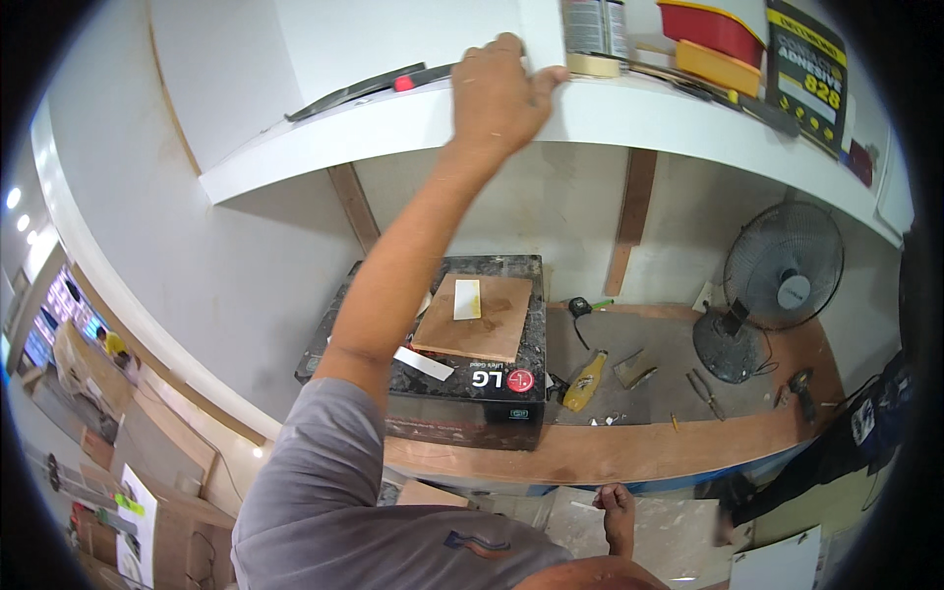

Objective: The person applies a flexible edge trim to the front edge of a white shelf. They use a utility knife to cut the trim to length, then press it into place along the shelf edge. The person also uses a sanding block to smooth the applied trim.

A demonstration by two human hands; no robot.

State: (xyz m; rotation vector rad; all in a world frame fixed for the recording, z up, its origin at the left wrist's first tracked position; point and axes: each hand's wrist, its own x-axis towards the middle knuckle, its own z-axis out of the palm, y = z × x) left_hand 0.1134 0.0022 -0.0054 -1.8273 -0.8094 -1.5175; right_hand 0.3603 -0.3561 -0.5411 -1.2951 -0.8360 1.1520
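My left hand (pixel 500 96) is raised to the front of the white shelf (pixel 393 123), by its upright divider (pixel 544 39). Its thumb stands apart from the fingers, whose tips are partly hidden. Beside it on the shelf lie long dark tools (pixel 359 93), one with a red part. Low in the view, my right hand (pixel 617 506) is closed, and a small white strip (pixel 584 505) sticks out from its fingertips. Below my left arm stands a black cardboard box (pixel 521 403), bearing a square wooden board (pixel 501 339) and a cream-coloured rectangular piece (pixel 467 300).
A fan (pixel 787 285) stands at the right of the wooden-edged bench (pixel 629 447). Near it lie a yellow bottle (pixel 585 382), pliers (pixel 705 395) and a tape measure (pixel 579 307). Upper right, the shelf holds a can (pixel 596 28), plastic tubs (pixel 710 34) and a black-and-yellow container (pixel 806 79).
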